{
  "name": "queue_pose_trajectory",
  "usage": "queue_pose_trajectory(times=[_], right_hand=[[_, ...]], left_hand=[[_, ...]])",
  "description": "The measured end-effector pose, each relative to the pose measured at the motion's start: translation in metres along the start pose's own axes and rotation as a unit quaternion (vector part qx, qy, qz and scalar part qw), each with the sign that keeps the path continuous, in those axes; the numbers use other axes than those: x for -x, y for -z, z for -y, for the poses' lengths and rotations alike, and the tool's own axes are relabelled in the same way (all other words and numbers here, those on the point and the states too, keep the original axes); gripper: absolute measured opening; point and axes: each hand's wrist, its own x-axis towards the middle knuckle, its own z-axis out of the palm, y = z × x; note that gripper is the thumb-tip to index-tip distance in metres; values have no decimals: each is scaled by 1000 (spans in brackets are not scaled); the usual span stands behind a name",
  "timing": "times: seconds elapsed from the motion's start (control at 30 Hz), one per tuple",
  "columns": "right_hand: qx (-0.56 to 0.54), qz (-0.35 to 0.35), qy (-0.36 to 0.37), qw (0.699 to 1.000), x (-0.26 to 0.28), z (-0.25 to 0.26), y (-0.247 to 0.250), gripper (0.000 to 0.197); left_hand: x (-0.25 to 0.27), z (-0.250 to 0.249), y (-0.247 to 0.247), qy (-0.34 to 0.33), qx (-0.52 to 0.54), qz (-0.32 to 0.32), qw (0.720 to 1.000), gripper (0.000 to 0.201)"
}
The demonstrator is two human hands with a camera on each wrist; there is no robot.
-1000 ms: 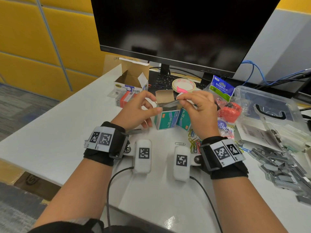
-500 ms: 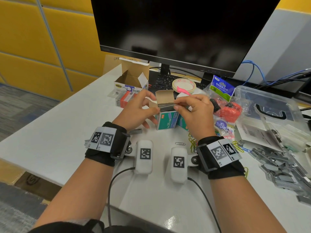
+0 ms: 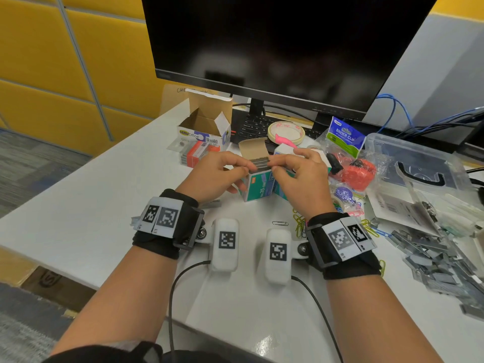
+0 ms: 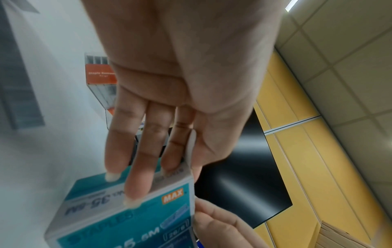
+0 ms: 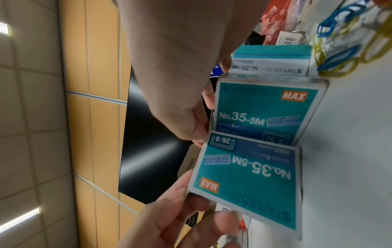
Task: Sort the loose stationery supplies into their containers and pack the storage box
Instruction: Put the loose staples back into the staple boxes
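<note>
White desk (image 3: pixel 78 218): both hands apparently pinch staples (image 3: pixel 260 163).

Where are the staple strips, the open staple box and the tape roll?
staple strips (image 3: pixel 260 162), head view, strips' middle.
open staple box (image 3: pixel 259 188), head view, teal front.
tape roll (image 3: pixel 286 132), head view, top rim.

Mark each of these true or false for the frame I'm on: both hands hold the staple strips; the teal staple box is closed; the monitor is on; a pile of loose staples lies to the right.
1. Both hands, left hand and right hand, pinch the staple strips. True.
2. The teal staple box is closed. False: its flap stands open.
3. The monitor is on. False: the screen is dark.
4. A pile of loose staples lies on the desk to the right. True.
</note>
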Motion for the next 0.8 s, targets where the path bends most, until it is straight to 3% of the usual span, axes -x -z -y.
queue_pose_trajectory(times=[0.2,0.37,0.67,0.8], right_hand=[[10,21,18,1000,-1,-2,-2,21],[-42,24,64,997,1,-2,-5,23],[-25,45,47,998,-1,-3,-6,26],[-32,39,34,998,-1,-3,-6,25]], left_hand=[[0,1,1,-2,-6,2,1000,21],[0,1,1,-5,-4,5,1000,19],[2,1,4,-31,-59,18,998,16],[1,11,13,-27,-90,-73,993,12]])
